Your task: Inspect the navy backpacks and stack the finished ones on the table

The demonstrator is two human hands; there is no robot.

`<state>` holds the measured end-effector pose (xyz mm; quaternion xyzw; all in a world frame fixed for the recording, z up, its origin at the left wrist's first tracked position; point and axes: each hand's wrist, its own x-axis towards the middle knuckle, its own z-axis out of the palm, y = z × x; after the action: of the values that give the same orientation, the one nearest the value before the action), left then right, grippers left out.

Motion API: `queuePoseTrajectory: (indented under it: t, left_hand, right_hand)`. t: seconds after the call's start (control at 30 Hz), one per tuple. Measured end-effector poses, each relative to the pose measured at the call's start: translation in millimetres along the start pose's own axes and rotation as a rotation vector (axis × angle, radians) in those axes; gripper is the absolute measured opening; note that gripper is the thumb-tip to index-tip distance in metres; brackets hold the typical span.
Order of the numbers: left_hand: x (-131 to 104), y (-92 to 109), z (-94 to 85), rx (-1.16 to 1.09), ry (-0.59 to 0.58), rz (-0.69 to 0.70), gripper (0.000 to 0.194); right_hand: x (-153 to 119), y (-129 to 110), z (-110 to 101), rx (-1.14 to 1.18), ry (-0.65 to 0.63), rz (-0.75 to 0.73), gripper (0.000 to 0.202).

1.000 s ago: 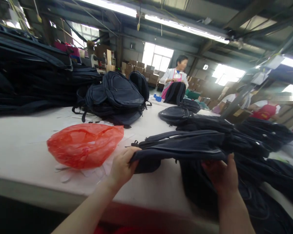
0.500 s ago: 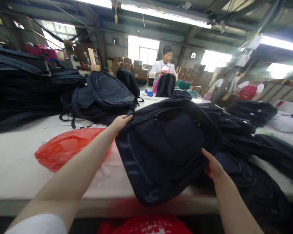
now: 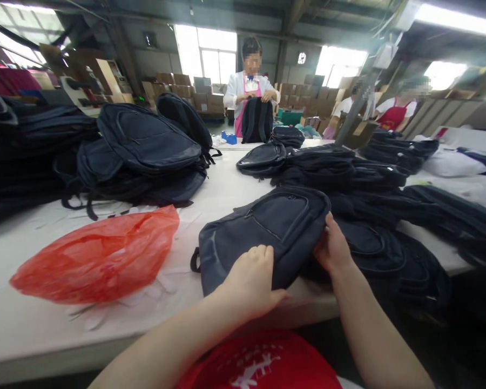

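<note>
A dark navy backpack (image 3: 247, 227) lies front side up on the white table before me, tilted, with a zipped front pocket facing me. My right hand (image 3: 334, 243) grips its right edge, thumb on top and the other fingers hidden behind the side. My left hand (image 3: 253, 281) is closed over the near side of the bag, fingers curled against the fabric and thumb pointing right. Whether it pinches a fold or a zipper there cannot be made out. A short black strap loop sticks out at the bag's left end.
An orange-red plastic bag (image 3: 101, 259) lies left on the white table (image 3: 210, 189). Stacked backpacks (image 3: 149, 140) stand behind it, and more dark backpacks (image 3: 372, 243) pile up along the right. Across the table a person (image 3: 251, 92) in a pink apron handles an upright backpack (image 3: 257, 120).
The backpack has come down from a raised, tilted hold onto the table. My left hand has moved from its far left corner to the near side. My view has shifted to the right.
</note>
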<state>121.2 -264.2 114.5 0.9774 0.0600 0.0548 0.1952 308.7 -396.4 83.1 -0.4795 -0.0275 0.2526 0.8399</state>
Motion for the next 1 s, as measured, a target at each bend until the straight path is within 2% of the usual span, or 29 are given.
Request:
queuePoseTrajectory:
  t: [0.1,0.2,0.27,0.33,0.4,0.5,0.53,0.57,0.6,0.67,0.7,0.73,0.9,1.0]
  left_hand:
    - [13,-5,-4.3,0.007,0.098,-0.092,0.056]
    - [29,-20,-7.9,-0.036,0.044,-0.153,0.040]
    - [36,-31,-6.2,-0.047,0.005,-0.135,0.032]
    - [40,-41,0.5,-0.055,-0.010,-0.111,0.027]
    - [43,-49,12.2,-0.122,-0.012,-0.098,0.024]
    - [49,-58,36.0,-0.402,0.027,-0.088,0.018]
    - [52,-60,44.2,-0.522,0.034,-0.096,0.017]
    - [55,-61,51.9,-0.642,0.030,-0.113,0.016]
    - [58,-62,58.8,-0.749,0.017,-0.135,0.015]
    - [62,-62,68.7,-0.901,-0.012,-0.172,0.014]
    - [63,-62,71.6,-0.940,-0.019,-0.184,0.014]
    - [64,-62,73.4,-0.957,-0.021,-0.189,0.014]
    - [62,-63,74.8,-0.886,-0.007,-0.167,0.016]
    - [59,-63,74.6,-0.790,0.000,-0.145,0.018]
  right_hand:
    - [-9,4,12,-0.045,-0.036,-0.041,0.036]
    - [-14,10,15,-0.178,-0.053,-0.069,0.036]
    - [-13,16,9,-0.294,-0.073,-0.087,0.041]
    - [-12,22,-1,-0.505,-0.074,-0.116,0.045]
    - [-15,27,-12,-0.835,0.043,-0.283,0.051]
    - [-34,35,-20,-1.216,0.294,-0.787,0.056]
    - [-44,39,-21,-1.264,0.278,-0.934,0.050]
    - [-55,43,-20,-1.293,0.183,-1.022,0.041]
    - [-66,49,-17,-1.326,0.029,-1.042,0.032]
    - [-83,61,-11,-1.418,-0.304,-0.939,0.022]
    - [-89,67,-8,-1.468,-0.421,-0.860,0.021]
    - [-93,73,-5,-1.515,-0.482,-0.796,0.020]
    - [-92,89,9,-1.654,-0.478,-0.691,0.014]
    - [-89,90,14,-1.778,-0.508,-0.707,0.008]
